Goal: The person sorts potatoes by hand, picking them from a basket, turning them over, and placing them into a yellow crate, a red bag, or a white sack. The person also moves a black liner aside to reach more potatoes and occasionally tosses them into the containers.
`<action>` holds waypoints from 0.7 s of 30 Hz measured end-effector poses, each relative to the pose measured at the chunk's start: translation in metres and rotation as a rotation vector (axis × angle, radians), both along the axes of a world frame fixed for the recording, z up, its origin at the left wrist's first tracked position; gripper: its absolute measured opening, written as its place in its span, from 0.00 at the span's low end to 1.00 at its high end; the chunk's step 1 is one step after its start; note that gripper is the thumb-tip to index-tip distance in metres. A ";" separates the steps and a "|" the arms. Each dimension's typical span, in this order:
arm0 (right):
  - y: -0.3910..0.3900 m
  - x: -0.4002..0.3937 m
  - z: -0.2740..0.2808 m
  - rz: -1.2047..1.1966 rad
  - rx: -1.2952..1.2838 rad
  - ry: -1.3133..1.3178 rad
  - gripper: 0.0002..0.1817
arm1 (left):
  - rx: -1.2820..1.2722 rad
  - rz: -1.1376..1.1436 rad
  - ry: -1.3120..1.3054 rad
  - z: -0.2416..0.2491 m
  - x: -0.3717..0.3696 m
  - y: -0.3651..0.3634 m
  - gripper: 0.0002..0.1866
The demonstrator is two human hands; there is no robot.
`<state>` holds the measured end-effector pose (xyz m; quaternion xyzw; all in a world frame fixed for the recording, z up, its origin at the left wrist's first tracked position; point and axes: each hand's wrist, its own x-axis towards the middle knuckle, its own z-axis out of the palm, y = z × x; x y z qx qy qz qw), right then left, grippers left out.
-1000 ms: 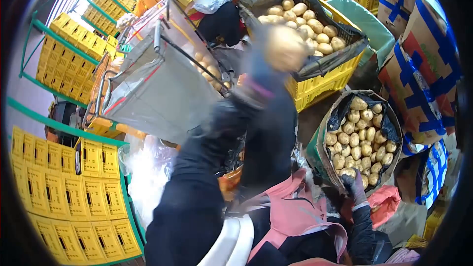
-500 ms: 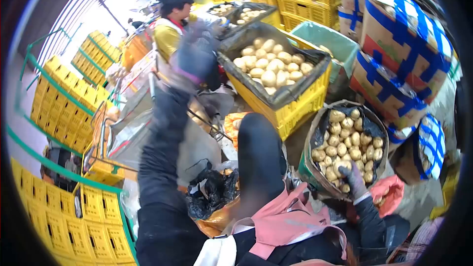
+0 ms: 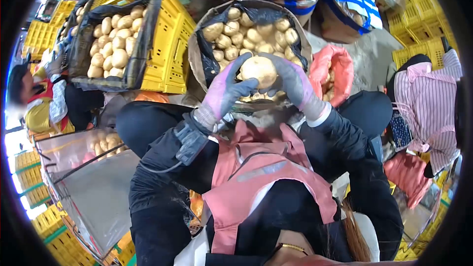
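Observation:
Between my two gloved hands a large pale potato [image 3: 258,71] is gripped from both sides. My left hand [image 3: 224,88], in a grey and purple glove, closes on its left side with the thumb below. On the other side my right hand [image 3: 294,81], gloved alike, wraps its fingers around it. Right beneath the hands stands a round bag [image 3: 199,51] lined with black plastic and filled with potatoes [image 3: 256,34]. The hands hide the front part of its contents.
At the left is a yellow crate [image 3: 170,44] with dark lining, full of potatoes. A pink mesh sack [image 3: 340,71] stands to the right of the bag. Two co-workers, one in yellow [image 3: 39,113] and one in striped clothing [image 3: 428,103], are at the sides.
My view has swung right and down. My left arm, stretched out ahead before, has come back over the bag. My right hand has lifted from the potatoes, and both hands now hold one potato.

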<state>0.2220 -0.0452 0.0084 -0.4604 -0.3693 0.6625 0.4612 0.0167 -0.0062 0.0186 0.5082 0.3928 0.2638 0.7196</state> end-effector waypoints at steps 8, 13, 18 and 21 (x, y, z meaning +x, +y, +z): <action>0.009 0.006 -0.009 0.065 -0.067 0.330 0.30 | -0.028 0.029 -0.011 -0.004 -0.006 0.012 0.33; 0.010 0.004 0.004 0.031 0.654 -0.612 0.33 | -0.083 0.068 -0.024 0.007 0.003 0.008 0.38; 0.007 -0.001 0.006 -0.032 0.162 -0.157 0.31 | 0.145 -0.075 -0.007 -0.008 0.003 0.009 0.41; 0.003 -0.007 0.008 -0.093 0.196 -0.132 0.14 | -0.057 0.016 -0.104 -0.003 0.003 -0.003 0.36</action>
